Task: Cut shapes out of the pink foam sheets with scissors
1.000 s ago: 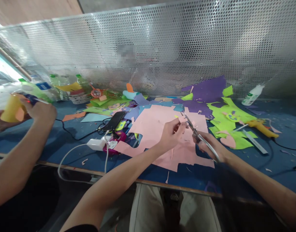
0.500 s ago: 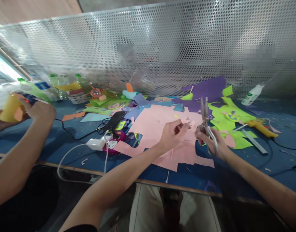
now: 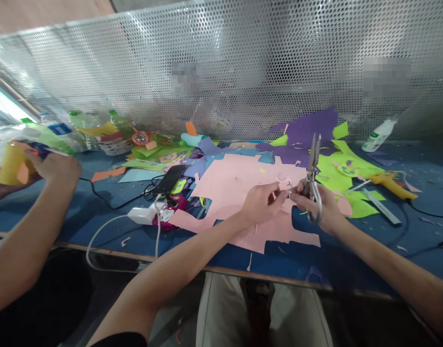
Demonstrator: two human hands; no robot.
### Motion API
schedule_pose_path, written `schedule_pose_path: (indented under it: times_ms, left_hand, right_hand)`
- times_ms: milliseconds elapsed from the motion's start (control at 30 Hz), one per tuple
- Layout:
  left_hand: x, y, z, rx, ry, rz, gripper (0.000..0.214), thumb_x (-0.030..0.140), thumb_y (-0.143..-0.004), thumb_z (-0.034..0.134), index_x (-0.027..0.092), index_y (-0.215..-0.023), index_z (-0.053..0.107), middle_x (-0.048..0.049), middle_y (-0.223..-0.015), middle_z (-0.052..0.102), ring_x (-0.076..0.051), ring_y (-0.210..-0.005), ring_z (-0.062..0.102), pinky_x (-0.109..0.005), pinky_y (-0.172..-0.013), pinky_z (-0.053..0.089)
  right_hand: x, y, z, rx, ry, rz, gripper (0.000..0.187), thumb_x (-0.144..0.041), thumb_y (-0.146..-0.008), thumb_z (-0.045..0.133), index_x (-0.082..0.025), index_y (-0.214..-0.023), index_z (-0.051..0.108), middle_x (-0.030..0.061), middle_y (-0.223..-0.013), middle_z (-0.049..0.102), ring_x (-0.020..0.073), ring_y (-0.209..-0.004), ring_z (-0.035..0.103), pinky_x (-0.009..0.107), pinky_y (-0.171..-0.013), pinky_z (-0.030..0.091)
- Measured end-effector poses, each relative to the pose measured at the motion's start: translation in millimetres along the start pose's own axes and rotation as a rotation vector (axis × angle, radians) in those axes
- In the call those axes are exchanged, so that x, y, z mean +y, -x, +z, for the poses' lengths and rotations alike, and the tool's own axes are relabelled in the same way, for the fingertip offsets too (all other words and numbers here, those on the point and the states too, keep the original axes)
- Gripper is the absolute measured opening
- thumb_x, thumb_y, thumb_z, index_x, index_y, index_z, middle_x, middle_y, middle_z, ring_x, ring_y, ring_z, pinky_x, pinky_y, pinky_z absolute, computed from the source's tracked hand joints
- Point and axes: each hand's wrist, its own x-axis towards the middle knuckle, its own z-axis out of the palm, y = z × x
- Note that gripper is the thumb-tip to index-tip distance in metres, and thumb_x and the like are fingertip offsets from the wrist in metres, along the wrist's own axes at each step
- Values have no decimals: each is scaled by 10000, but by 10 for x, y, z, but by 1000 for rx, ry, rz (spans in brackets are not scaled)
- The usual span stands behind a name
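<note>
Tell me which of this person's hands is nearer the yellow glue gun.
Right. The right hand is left of the glue gun; the left hand, farther left, over pink paper.

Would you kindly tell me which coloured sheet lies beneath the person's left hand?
The large pink sheet; the purple sheet lies behind it, the lime sheet to its right.

Scissors (image 3: 313,166): grey metal, with narrow blades and looped handles.
Blades: tips pointing upward, slightly parted.
Handles: at the lower end, held in the right fingers (image 3: 301,201), near the right edge of the pink sheet (image 3: 235,178).
Small pink piece (image 3: 285,185): thin, with dark curved marks on its face.
Hold: pinched in the left fingers (image 3: 274,189); right fingertips just beside it, contact unclear.
Place: left of the scissors, raised over the pink sheet.
</note>
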Motion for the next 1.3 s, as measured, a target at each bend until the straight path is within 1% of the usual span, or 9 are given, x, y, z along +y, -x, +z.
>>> schedule_pose_path:
  times_ms: [100,233,467,667,833,1000,1067,1167,1300]
  left_hand:
    - [-13,3,11,22,30,5,432,508,-987,544,192,-692,538,-11,-588,551,-130,-538,488,-282,-544,324]
    - [-8,15,31,52,39,25,418,479,-982,569,196,-678,534,-10,-573,538,-128,-521,467,-286,-537,308]
    - [8,20,28,31,39,14,416,444,-985,564,193,-660,491,9,-565,506,-111,-514,427,-280,-553,287]
    - [-34,9,25,25,81,17,384,441,-979,571,186,-692,556,5,-572,528,-116,-529,466,-276,-553,307]
    - [-60,0,15,27,99,2,325,417,-991,545,174,-810,666,-9,-628,593,-116,-554,512,-266,-556,340]
    - [-57,8,-17,18,107,-38,333,414,-1022,475,173,-845,623,0,-646,572,-112,-577,502,-256,-556,341]
    - [-62,13,-28,15,159,-70,344,416,-1049,409,185,-838,553,8,-648,553,-108,-566,501,-255,-558,359]
    - [-82,8,-35,56,283,-133,380,475,-1075,329,206,-839,458,33,-626,488,-95,-501,468,-258,-536,371]
    - [-107,-24,-51,163,367,-147,421,561,-1055,370,211,-826,419,46,-642,432,-81,-494,446,-253,-506,334]
  right_hand:
    - [-21,5,10,5,-29,-24,316,-410,-710,838,-233,-817,600,-7,-758,593,121,-608,498,242,-519,388]
    - [-19,1,18,4,-71,-22,302,-386,-693,849,-233,-826,625,-9,-758,607,105,-570,465,243,-509,377]
    - [-10,-8,15,30,-77,29,326,-398,-658,878,-231,-788,631,-3,-763,624,116,-577,506,248,-515,390]
    - [8,-14,-20,8,-81,13,296,-373,-682,862,-230,-792,627,12,-818,638,138,-654,542,260,-570,418]
    - [7,-23,-32,17,-105,1,258,-321,-712,842,-230,-805,619,-12,-788,600,94,-573,469,234,-512,362]
    - [13,-46,-49,63,-51,-1,214,-355,-769,791,-234,-782,616,-37,-686,540,83,-482,435,235,-450,341]
    - [8,-52,-69,15,28,-4,203,-380,-795,762,-236,-779,620,-33,-665,540,100,-487,460,243,-457,366]
    - [3,-53,-105,-139,151,-9,191,-406,-819,725,-238,-818,634,-1,-737,600,143,-575,542,273,-540,455]
    - [26,-52,-145,-248,271,-24,191,-419,-837,681,-235,-866,636,3,-781,599,163,-652,550,289,-611,482]
